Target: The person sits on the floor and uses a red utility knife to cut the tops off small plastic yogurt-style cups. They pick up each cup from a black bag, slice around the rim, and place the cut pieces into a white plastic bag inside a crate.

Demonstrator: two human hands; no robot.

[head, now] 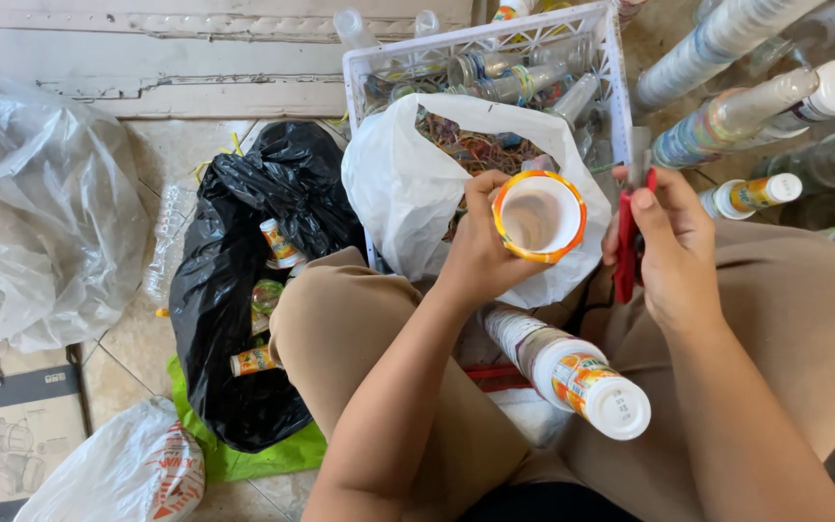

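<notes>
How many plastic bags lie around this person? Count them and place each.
5. A clear bag at far left, a black bag by the knee, a white bag in the crate, a white printed bag at the bottom, a green bag under the black. Others may be hidden.

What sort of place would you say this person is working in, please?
Probably an informal sorting spot on a tiled floor, perhaps at home: a white plastic crate of clear bottles, a black plastic bag of scraps, and a left hand holding a white cup with an orange label.
</notes>
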